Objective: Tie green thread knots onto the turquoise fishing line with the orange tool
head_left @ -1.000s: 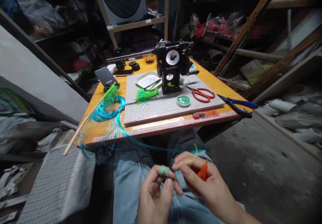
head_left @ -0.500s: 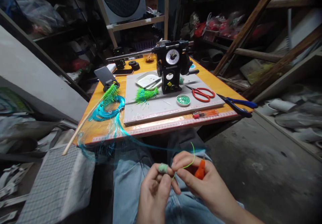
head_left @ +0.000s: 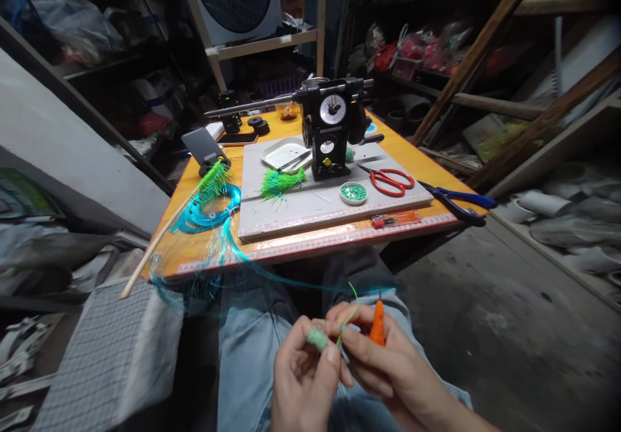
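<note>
Above my lap, my left hand [head_left: 305, 374] and my right hand [head_left: 395, 357] meet with their fingertips touching. A thin bright green cord [head_left: 358, 299] runs up from between them, its loose end curving upward. Both hands pinch near its lower part, which the fingers partly hide. Green tape [head_left: 317, 338] wraps my left index finger. Tucked in my right hand, an orange-handled tool [head_left: 377, 330] points its thin dark tip upward. Something small and light blue shows by the right fingertips, too small to name.
On the orange table [head_left: 167, 225] stands a black winding device with a dial [head_left: 331, 128]. Around it lie red-handled scissors [head_left: 392, 183], a dish of green beads [head_left: 354, 193], green bristly bundles [head_left: 279, 184] and blue-handled pliers [head_left: 460, 202]. Coiled blue line [head_left: 233, 212] trails over the front edge.
My fingertips have drawn closer together, and the left thumb has come in towards the cord. The cord's loose end has moved left and down. The orange tool stands more upright.
</note>
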Demonstrator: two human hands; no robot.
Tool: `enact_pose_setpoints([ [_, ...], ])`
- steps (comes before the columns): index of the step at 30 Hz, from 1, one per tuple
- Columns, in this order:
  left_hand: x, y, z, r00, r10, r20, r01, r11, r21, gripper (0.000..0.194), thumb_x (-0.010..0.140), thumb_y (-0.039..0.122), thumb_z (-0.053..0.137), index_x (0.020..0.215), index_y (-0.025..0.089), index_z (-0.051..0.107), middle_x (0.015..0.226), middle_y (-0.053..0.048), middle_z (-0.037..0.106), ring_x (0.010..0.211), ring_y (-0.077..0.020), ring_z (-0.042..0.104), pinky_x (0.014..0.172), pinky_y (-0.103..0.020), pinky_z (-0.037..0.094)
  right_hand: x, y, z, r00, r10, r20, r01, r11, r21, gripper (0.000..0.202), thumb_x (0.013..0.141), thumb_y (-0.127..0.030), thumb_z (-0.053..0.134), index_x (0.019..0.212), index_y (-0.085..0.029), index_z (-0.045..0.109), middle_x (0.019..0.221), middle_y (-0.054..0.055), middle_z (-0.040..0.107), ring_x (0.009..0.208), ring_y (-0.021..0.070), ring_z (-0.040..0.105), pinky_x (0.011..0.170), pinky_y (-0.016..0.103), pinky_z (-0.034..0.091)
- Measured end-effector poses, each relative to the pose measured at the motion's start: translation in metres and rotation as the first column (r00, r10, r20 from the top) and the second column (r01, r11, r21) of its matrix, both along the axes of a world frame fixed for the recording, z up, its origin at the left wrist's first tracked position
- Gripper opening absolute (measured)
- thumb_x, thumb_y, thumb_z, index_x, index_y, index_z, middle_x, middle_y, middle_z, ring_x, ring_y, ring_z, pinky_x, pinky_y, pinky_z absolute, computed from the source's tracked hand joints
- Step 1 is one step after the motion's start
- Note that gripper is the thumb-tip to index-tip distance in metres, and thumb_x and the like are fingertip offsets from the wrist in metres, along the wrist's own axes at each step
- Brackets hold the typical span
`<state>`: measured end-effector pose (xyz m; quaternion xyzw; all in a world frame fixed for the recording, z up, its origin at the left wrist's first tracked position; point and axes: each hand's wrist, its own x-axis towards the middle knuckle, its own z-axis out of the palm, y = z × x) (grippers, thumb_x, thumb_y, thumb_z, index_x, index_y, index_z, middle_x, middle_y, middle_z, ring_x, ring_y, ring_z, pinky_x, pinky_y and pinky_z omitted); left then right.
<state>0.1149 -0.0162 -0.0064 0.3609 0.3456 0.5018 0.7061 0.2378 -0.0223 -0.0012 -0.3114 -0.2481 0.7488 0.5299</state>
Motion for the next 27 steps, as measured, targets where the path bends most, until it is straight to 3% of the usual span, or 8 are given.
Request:
enact_pose_setpoints([
  [4,0.002,0.001,0.001,0.999,-0.004,0.041,0.005,1.000,-0.030,0.026,0.080,0.036,0.072,0.069,0.017,0.058,0.057,0.002,0.059,0.051,-0.0081,0.051,0.052,-0.018,0.038,0.001,-0.001,0.003,0.998,0.022,-0.057,-0.024,0.999,-0.028,0.016,0.090,-0.033,0.063,0.092,-0.018,0.068,0.047,-0.005,0.052,0.034,-0.0004,0.023,0.033,0.012,0.015],
  [7,0.001,0.002,0.005,1.000,0.002,-0.020,-0.003,0.998,-0.062,0.030,0.077,0.039,0.075,0.066,0.017,0.057,0.051,0.004,0.058,0.050,-0.0078,0.051,0.052,-0.017,0.038,0.001,0.001,0.006,0.999,0.010,0.044,-0.011,1.000,0.017,0.019,0.083,-0.036,0.070,0.088,-0.018,0.072,0.076,0.002,0.061,0.039,-0.0006,0.039,0.034,0.013,0.017],
  [9,-0.001,0.002,0.008,0.997,-0.001,-0.071,-0.004,0.998,-0.064,0.031,0.077,0.041,0.075,0.066,0.017,0.059,0.049,0.004,0.057,0.049,-0.0069,0.050,0.053,-0.017,0.037,0.002,0.003,0.006,0.992,-0.056,0.112,0.050,0.997,0.054,0.017,0.079,-0.035,0.074,0.082,-0.018,0.074,0.090,0.003,0.059,0.044,0.0006,0.047,0.035,0.014,0.019],
  [13,-0.008,0.002,0.008,0.988,-0.009,-0.152,0.012,1.000,0.017,0.032,0.080,0.047,0.069,0.088,0.017,0.067,0.050,0.004,0.058,0.053,-0.0090,0.052,0.065,-0.021,0.043,0.005,0.007,0.001,0.958,-0.198,0.209,0.189,0.980,0.066,0.016,0.077,-0.032,0.076,0.072,-0.017,0.073,0.085,-0.001,0.056,0.038,-0.0040,0.033,0.035,0.015,0.015],
  [15,-0.011,0.001,0.005,0.978,-0.015,-0.210,0.020,1.000,0.024,0.037,0.078,0.048,0.070,0.096,0.016,0.067,0.053,0.003,0.055,0.053,-0.0096,0.050,0.059,-0.021,0.042,0.007,0.010,-0.001,0.946,-0.237,0.222,0.228,0.972,0.064,0.018,0.076,-0.031,0.077,0.068,-0.016,0.070,0.085,-0.001,0.056,0.039,-0.0042,0.030,0.035,0.015,0.015],
  [18,-0.013,-0.001,0.000,0.941,0.026,-0.338,-0.032,0.999,-0.011,0.038,0.074,0.051,0.072,0.088,0.016,0.066,0.058,0.003,0.052,0.047,-0.0076,0.039,0.040,-0.018,0.027,0.008,0.011,-0.002,0.940,-0.272,0.206,0.263,0.962,0.072,0.019,0.073,-0.029,0.079,0.066,-0.016,0.068,0.083,-0.002,0.055,0.041,-0.0030,0.031,0.037,0.016,0.016],
  [21,-0.012,-0.002,-0.001,0.901,0.079,-0.427,-0.098,0.995,-0.023,0.035,0.074,0.051,0.071,0.071,0.018,0.062,0.054,0.005,0.045,0.043,-0.0068,0.027,0.037,-0.019,0.017,0.008,0.009,-0.003,0.946,-0.250,0.205,0.242,0.968,0.067,0.017,0.074,-0.029,0.079,0.068,-0.017,0.068,0.084,-0.002,0.056,0.039,-0.0034,0.029,0.035,0.015,0.016],
  [27,-0.007,0.000,0.005,0.884,0.168,-0.435,-0.164,0.985,0.049,0.024,0.075,0.033,0.071,0.063,0.018,0.057,0.054,0.006,0.045,0.046,-0.0080,0.031,0.040,-0.019,0.021,0.008,0.006,-0.001,0.926,-0.182,0.331,0.141,0.979,0.146,0.009,0.078,-0.030,0.076,0.078,-0.021,0.076,0.089,0.001,0.058,0.047,0.0008,0.040,0.040,0.016,0.029],
])
